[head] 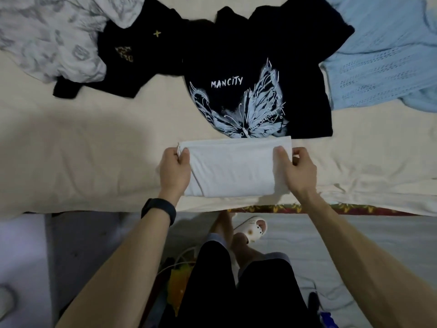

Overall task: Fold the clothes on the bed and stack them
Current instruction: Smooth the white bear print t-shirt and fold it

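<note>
Two grips are engaged on one item. The left grip (175, 170) pinches the left short end of the folded white garment (236, 171), thumb on top. The right grip (299, 172) pinches the right short end likewise. Both are clamped on cloth.

The garment lies on the bed (82, 157) at its near edge, directly between the grips, with its long axis running left to right across the person's front. Each grip is equally near its own end.

Judgement: the piece looks close to finished. A further fold would carry one end across to the other along that axis; otherwise it can start the stack.

At its far edge lies the black butterfly shirt (260, 91), spread flat and unfolded. Farther left are a second black shirt (132, 60) and a grey patterned garment (47, 36). Farther right is a pale blue knit (383, 62). None of these is folded.
</note>
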The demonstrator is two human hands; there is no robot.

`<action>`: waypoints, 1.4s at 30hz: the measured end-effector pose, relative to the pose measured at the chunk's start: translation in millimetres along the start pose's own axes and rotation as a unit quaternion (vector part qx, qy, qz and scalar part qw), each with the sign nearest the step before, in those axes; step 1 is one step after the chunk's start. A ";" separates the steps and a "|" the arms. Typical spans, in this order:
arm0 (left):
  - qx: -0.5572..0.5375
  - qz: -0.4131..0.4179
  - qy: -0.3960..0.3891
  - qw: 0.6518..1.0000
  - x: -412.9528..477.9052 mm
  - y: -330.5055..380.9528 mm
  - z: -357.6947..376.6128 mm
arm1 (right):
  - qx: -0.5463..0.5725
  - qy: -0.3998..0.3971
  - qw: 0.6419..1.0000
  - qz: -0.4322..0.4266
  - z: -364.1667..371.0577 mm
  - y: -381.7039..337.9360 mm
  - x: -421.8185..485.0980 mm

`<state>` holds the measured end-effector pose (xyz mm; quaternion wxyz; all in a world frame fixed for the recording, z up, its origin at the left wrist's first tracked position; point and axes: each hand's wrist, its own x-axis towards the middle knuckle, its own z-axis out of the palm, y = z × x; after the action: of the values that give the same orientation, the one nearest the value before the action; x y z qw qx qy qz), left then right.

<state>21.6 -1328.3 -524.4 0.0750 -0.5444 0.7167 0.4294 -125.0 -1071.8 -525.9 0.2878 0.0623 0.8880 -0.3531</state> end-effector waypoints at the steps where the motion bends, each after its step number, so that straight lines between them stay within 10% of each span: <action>1: 0.002 0.006 0.002 1.000 1.2 -1.0 0.0 | -0.013 -0.024 1.000 -0.005 -4.4 6.7 -5.3; 10: 0.008 0.017 0.046 0.999 0.4 2.4 8.6 | -0.095 -0.045 0.992 -0.067 -15.1 40.9 -36.8; 20: 0.035 0.011 0.023 0.999 7.2 7.1 8.7 | 0.093 -0.018 0.995 0.005 -2.8 61.8 -67.7; 27: 0.024 0.013 0.021 0.999 -5.8 14.0 3.5 | -0.080 -0.003 0.997 -0.007 1.5 47.3 -45.8; 31: 0.015 0.055 0.066 0.996 -30.0 12.6 11.9 | -0.162 0.132 0.976 -0.066 8.6 27.5 -50.5; 37: 0.369 0.368 0.000 0.854 -64.8 -4.0 50.4 | -0.312 0.077 0.874 -0.365 41.3 1.8 -32.2; 42: 0.433 0.392 -0.033 0.811 -11.3 -13.8 53.0 | -0.363 0.027 0.893 -0.264 46.6 24.8 5.8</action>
<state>18.6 -1283.8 -558.1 0.1522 -0.1132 0.9782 0.0852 -100.3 -1084.8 -571.0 0.1627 -0.2734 0.9456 -0.0673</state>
